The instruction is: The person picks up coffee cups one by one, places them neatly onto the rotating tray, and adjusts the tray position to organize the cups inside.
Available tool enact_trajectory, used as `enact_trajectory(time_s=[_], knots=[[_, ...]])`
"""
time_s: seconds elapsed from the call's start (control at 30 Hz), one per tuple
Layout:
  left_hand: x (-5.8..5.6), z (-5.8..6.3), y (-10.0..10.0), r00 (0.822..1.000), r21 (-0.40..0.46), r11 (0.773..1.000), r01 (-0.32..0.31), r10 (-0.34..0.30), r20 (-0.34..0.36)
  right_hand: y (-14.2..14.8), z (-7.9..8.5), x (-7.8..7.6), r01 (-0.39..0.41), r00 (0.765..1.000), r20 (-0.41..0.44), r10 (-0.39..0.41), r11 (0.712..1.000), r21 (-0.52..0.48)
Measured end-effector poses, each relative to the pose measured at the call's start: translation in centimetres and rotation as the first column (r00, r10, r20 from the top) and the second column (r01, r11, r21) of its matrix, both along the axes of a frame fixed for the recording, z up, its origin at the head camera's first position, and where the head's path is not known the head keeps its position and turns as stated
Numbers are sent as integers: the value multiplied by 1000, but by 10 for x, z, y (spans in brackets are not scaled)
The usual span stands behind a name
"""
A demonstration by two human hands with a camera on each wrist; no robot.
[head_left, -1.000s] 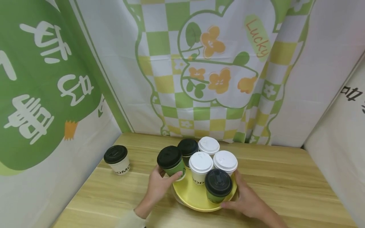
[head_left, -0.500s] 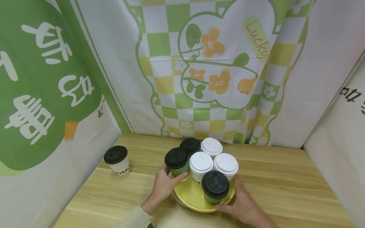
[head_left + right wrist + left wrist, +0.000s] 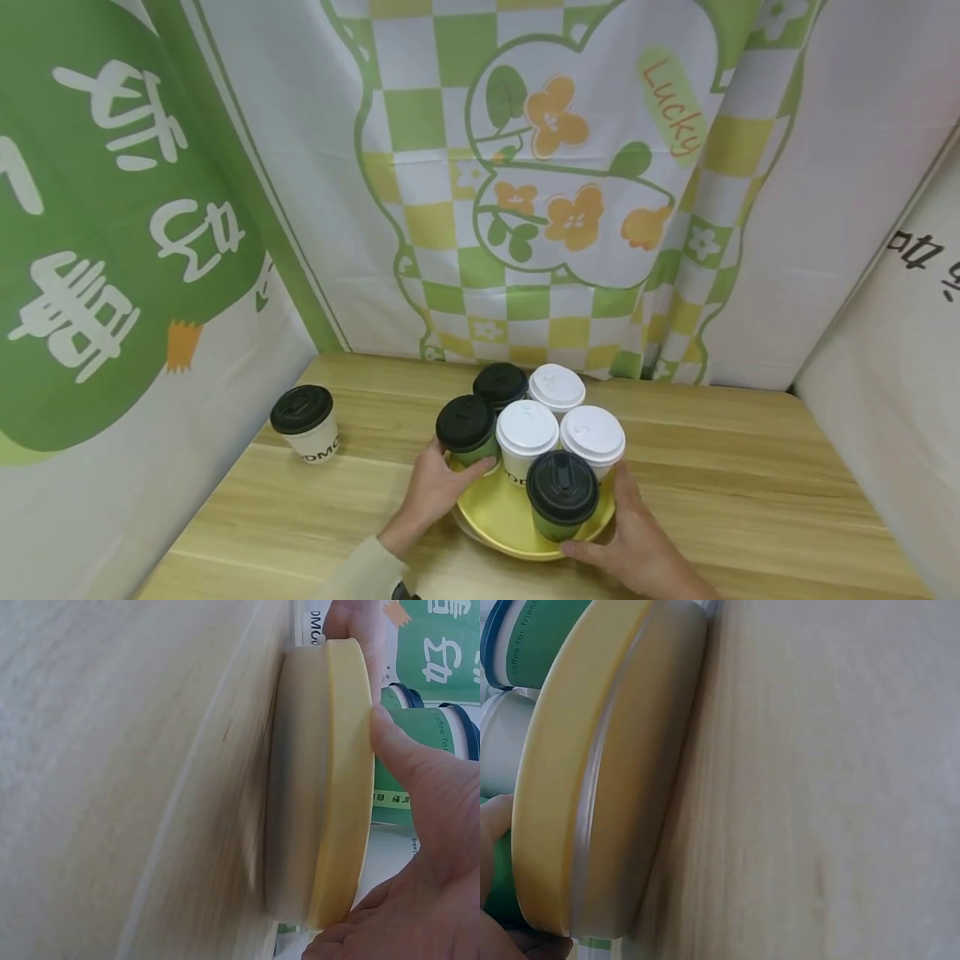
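My left hand (image 3: 442, 487) grips a green paper cup (image 3: 471, 457) with a black lid, at the left side of a round yellow tray (image 3: 498, 521). The right hand (image 3: 626, 533) holds another black-lidded green paper cup (image 3: 562, 496) at the tray's front right, its thumb low on the cup by the rim. Between them stand white-lidded cups, one (image 3: 527, 433) in the middle and one (image 3: 592, 433) beside my right fingers. Behind are a black-lidded cup (image 3: 500, 385) and a white-lidded cup (image 3: 557, 387). In the right wrist view, my thumb (image 3: 401, 746) lies against the tray rim (image 3: 349, 787).
A white paper cup (image 3: 303, 421) with a black lid stands apart on the wooden table (image 3: 285, 517), to the left. A patterned curtain (image 3: 525, 167) hangs along the table's back edge, with printed cloth (image 3: 112, 208) on the left side.
The left hand has brought its green cup rightward, close against the other cups on the tray. My right hand has shifted the front green cup slightly left. The tray has hardly moved.
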State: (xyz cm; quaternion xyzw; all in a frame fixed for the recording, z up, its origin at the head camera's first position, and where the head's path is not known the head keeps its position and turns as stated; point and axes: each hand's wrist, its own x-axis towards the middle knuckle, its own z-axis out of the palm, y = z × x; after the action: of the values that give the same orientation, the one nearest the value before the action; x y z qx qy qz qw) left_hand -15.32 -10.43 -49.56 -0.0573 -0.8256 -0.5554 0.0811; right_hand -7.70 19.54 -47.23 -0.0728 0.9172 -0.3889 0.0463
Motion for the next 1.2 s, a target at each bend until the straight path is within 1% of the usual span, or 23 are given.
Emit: enact_trajectory(time_s=[0.07, 0.13, 0.27, 0.37, 0.43, 0.5, 0.57, 0.63, 0.73, 0.83, 0.93, 1.0, 1.13, 1.2], knots=[[0, 0, -2, 1000, -11, 1000, 3, -2, 2, -1, -1, -1, -2, 1000, -8, 2, 1000, -10], [1, 0, -6, 1000, -24, 1000, 12, -12, 20, -1, -2, -2, -15, 1000, -24, 15, 1000, -14], [7, 1, -20, 996, -39, 999, 34, -30, 88, 6, -3, -7, -78, 995, -70, 73, 995, -66], [16, 4, -37, 989, -51, 998, 39, -31, 142, 21, 4, -13, -128, 991, -55, 125, 990, -52], [22, 9, -50, 986, -63, 997, 40, -30, 164, 31, 10, -18, -146, 989, -25, 146, 989, -3], [29, 14, -64, 986, -86, 996, 25, -10, 168, 40, 14, -25, -159, 987, -9, 159, 986, 41], [37, 19, -79, 985, -93, 996, -2, 18, 173, 47, 15, -32, -161, 987, -6, 162, 985, 56], [46, 21, -94, 983, -97, 995, -28, 45, 179, 53, 14, -40, -166, 986, -5, 166, 984, 69], [55, 20, -115, 976, -95, 993, -67, 85, 200, 60, 9, -50, -179, 983, -20, 180, 982, 60], [61, 17, -133, 963, -104, 990, -99, 122, 241, 66, 2, -57, -209, 975, -66, 211, 977, 42], [66, 18, -152, 943, -132, 982, -134, 167, 289, 69, -4, -61, -246, 962, -116, 247, 969, 23], [67, 20, -164, 930, -157, 976, -149, 193, 313, 70, -5, -63, -280, 949, -144, 280, 960, 23], [64, 25, -188, 914, -200, 962, -186, 245, 325, 70, -5, -65, -334, 928, -165, 335, 942, 35], [60, 27, -198, 910, -221, 953, -207, 271, 314, 70, -5, -65, -345, 925, -154, 347, 938, 41]])
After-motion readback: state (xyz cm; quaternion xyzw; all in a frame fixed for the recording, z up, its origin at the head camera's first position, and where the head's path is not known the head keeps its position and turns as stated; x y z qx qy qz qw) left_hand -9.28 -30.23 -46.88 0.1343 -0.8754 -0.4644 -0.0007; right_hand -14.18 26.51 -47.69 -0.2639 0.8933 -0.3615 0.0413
